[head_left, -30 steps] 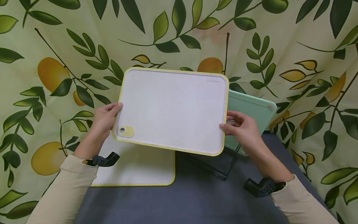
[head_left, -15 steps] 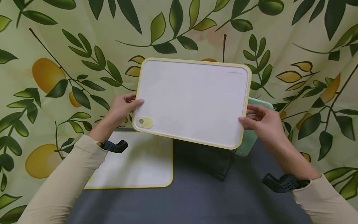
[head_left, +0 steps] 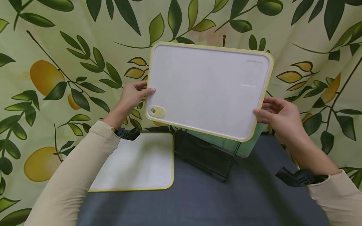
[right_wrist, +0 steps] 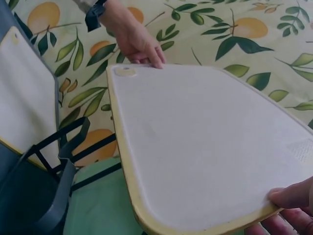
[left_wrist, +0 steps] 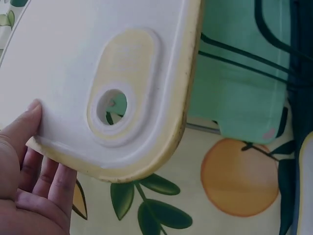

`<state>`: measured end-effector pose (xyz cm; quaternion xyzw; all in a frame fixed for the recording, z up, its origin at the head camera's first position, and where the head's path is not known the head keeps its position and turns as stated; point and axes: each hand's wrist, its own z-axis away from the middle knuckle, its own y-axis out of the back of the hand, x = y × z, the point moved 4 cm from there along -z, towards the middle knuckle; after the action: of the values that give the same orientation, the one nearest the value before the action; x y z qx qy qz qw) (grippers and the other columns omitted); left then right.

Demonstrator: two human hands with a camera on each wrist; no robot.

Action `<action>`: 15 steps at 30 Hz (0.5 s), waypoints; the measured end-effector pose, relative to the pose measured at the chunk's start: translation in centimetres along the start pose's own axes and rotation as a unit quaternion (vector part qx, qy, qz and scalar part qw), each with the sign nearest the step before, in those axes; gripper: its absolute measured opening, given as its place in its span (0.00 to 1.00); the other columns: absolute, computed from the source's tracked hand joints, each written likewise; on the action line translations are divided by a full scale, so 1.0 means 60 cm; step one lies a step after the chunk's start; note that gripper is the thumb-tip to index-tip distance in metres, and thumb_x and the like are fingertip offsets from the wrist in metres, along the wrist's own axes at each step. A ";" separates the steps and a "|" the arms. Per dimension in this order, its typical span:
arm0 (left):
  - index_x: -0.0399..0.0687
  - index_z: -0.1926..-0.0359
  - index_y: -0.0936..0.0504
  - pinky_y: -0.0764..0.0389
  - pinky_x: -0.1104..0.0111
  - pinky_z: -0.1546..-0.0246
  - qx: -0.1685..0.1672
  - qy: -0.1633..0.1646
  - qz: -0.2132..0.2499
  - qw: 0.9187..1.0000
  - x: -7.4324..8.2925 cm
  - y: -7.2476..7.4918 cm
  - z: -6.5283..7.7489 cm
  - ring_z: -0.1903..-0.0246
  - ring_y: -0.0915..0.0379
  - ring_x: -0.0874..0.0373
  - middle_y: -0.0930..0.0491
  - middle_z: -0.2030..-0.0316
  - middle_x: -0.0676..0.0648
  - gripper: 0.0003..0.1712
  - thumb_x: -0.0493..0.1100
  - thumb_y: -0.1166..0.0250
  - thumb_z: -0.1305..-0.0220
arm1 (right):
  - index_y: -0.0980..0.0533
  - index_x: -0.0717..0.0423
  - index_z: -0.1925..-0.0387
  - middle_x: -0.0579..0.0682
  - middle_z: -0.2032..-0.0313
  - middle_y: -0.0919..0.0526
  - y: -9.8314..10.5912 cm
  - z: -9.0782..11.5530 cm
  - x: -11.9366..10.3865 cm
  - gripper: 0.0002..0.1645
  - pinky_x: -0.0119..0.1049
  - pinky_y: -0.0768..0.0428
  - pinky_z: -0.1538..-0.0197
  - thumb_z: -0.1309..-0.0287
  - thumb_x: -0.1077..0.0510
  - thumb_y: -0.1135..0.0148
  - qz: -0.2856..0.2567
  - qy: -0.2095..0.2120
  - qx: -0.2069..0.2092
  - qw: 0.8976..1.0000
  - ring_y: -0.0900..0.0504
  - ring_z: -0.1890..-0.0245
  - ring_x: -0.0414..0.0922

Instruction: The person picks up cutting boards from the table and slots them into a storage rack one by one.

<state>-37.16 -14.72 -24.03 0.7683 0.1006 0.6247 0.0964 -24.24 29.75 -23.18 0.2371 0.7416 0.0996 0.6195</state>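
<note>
Both hands hold up a white cutting board (head_left: 203,91) with a yellow rim. My left hand (head_left: 131,97) pinches its left edge, thumb on the front face and fingers behind. Its opposite edge is pinched by my right hand (head_left: 285,117) in the same way. The board tilts down to the right, above a dark wire rack (head_left: 205,155). A yellow patch with a hole (left_wrist: 112,106) marks the board's lower left corner. Behind it a green board (head_left: 246,144) stands at the rack, mostly hidden in the head view.
A second white board (head_left: 141,163) with a yellow rim lies flat on the dark grey table (head_left: 198,204), left of the rack. A curtain (head_left: 93,18) printed with leaves and oranges hangs close behind the table.
Both hands have moved the held board up and to the right. More of the dark rack shows beneath it now. The flat board on the table stays put.
</note>
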 end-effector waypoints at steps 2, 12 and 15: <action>0.42 0.37 0.20 0.20 0.78 0.66 0.000 -0.003 0.002 1.000 0.007 -0.005 -0.007 0.65 0.20 0.68 0.17 0.57 0.54 0.28 0.45 0.28 0.36 | 0.33 0.57 0.33 0.31 0.59 0.21 0.006 -0.002 -0.001 0.36 0.29 0.13 0.61 0.38 0.49 0.30 0.008 0.002 0.005 1.000 0.17 0.63 0.27; 0.39 0.38 0.19 0.18 0.77 0.65 -0.007 -0.034 -0.006 0.999 0.035 -0.023 -0.038 0.66 0.19 0.68 0.14 0.54 0.46 0.27 0.43 0.28 0.37 | 0.26 0.51 0.43 0.34 0.61 0.18 0.023 -0.014 -0.003 0.25 0.29 0.13 0.65 0.41 0.58 0.28 -0.048 0.038 0.023 0.998 0.15 0.66 0.30; 0.39 0.38 0.19 0.17 0.76 0.64 -0.012 -0.031 -0.002 0.999 0.038 -0.029 -0.049 0.65 0.19 0.68 0.15 0.54 0.46 0.27 0.43 0.28 0.37 | 0.24 0.52 0.45 0.36 0.61 0.17 0.027 -0.016 -0.004 0.24 0.29 0.13 0.66 0.42 0.60 0.27 -0.070 0.046 0.026 0.996 0.15 0.66 0.31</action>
<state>-39.63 -12.33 -21.80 0.7861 0.0915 0.6014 0.1099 -24.74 31.17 -22.09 0.1955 0.7863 0.0472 0.5842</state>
